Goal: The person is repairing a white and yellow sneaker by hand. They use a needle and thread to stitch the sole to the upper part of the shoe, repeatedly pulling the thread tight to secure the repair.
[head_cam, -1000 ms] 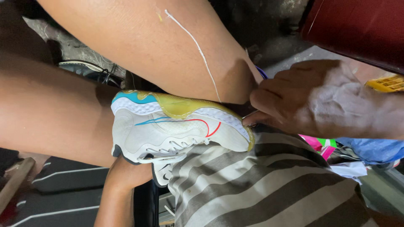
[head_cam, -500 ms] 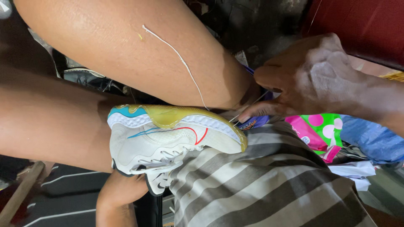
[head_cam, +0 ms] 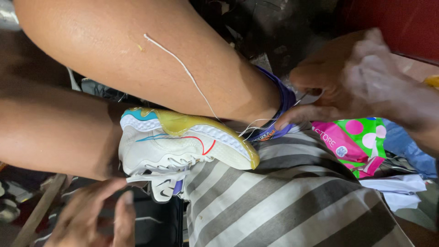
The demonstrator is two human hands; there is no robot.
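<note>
Head view, looking down at my lap.

White mesh-and-leather sneaker with a translucent yellow rubber sole point(head_cam: 183, 146) lies on its side at centre frame, sole edge turned up, toe pointing right. It is wedged between my bare knees point(head_cam: 137, 59) and the grey-and-white striped cloth point(head_cam: 292, 201) over my lap; judged, the legs act as a clamp so neither hand needs to steady it. Upper is off-white with thin red and blue curved lines on the side, a teal patch at the heel, laces and tongue hanging toward lower centre. The sole looks yellowed and glossy along the seam.

A thin white thread point(head_cam: 183, 68) runs from the upper left across my thigh down to the toe seam, then loops right toward my right hand.

Right hand point(head_cam: 338, 87), upper right of frame: fingers bunched and curled, thumb and forefinger apparently pinching the thread end just beside a purple band point(head_cam: 281, 110) at the knee. Motion blur over the knuckles; I cannot tell whether a needle is held.

Left hand point(head_cam: 91, 215), lower left: fingers loosely spread, holding nothing, just below the heel, not touching it as far as I can see.

The two hands sit well apart, on opposite sides of the shoe.

Right of frame: a pink and green polka-dot plastic bag point(head_cam: 356, 142) on the lap edge.
</note>
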